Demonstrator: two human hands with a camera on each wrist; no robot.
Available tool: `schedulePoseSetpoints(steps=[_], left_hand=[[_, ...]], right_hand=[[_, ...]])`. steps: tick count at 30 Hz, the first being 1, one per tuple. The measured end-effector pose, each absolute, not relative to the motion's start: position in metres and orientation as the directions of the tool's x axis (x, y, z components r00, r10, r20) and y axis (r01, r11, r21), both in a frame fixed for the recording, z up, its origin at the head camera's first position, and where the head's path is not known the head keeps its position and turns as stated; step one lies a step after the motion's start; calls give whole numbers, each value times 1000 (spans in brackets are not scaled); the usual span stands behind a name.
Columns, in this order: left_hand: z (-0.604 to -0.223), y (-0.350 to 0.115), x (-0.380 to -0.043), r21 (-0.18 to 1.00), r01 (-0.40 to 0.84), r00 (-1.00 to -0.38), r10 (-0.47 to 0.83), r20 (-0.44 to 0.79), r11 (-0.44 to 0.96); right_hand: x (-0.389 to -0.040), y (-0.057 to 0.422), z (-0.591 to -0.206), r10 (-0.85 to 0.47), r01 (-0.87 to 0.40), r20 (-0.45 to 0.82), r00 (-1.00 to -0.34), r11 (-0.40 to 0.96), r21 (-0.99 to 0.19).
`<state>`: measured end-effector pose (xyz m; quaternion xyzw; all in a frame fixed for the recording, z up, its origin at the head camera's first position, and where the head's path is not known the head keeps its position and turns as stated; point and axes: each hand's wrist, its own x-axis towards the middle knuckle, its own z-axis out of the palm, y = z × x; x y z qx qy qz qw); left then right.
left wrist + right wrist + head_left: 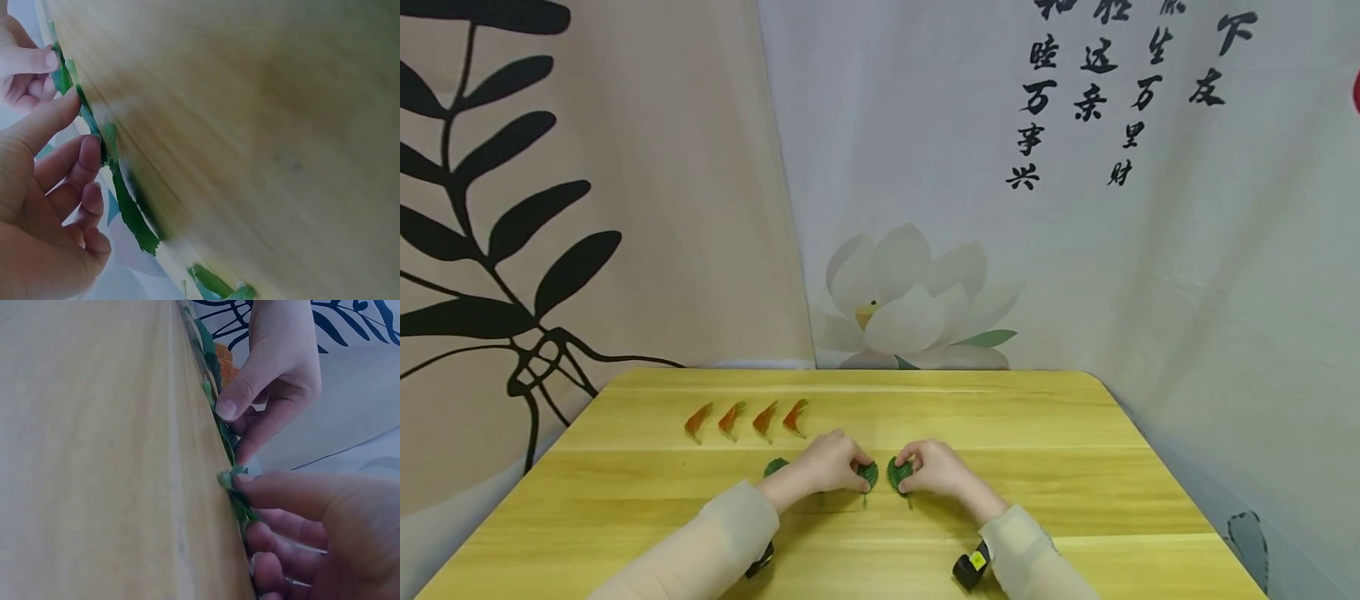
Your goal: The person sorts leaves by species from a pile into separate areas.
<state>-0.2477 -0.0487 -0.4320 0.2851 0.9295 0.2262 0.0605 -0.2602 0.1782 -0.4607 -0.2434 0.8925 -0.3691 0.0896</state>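
Note:
My left hand (832, 462) pinches a green leaf (868, 475) between thumb and index finger, close over the wooden table. In the left wrist view, that leaf (89, 119) lies between the two fingertips. My right hand (942, 468) holds a second green leaf (897, 473) by its edges, just right of the first. Both leaves have serrated edges and short stems pointing toward me. Another green leaf (775, 467) shows partly behind the left wrist. The left wrist view has a long green leaf (132, 215) beside the left hand's lower fingers.
Several curved orange-red pieces with greenish tips (730, 419) lie in a row at the table's back left. The wooden table (1000, 408) ends at a printed cloth backdrop (925, 125). A black device (972, 567) sits on the right wrist, another (760, 560) on the left.

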Motion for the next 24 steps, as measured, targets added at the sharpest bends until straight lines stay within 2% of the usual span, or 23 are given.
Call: schedulePoseSetpoints(steps=[13, 24], left_hand=[[-431, -51, -244, 400, 520, -825, 565, 6, 755], [-414, -54, -250, 443, 513, -822, 569, 9, 735]], right_hand=[[-252, 181, -453, -506, -339, -11, -863, 595, -728], [-253, 194, -443, -513, -330, -18, -858, 578, -747]])
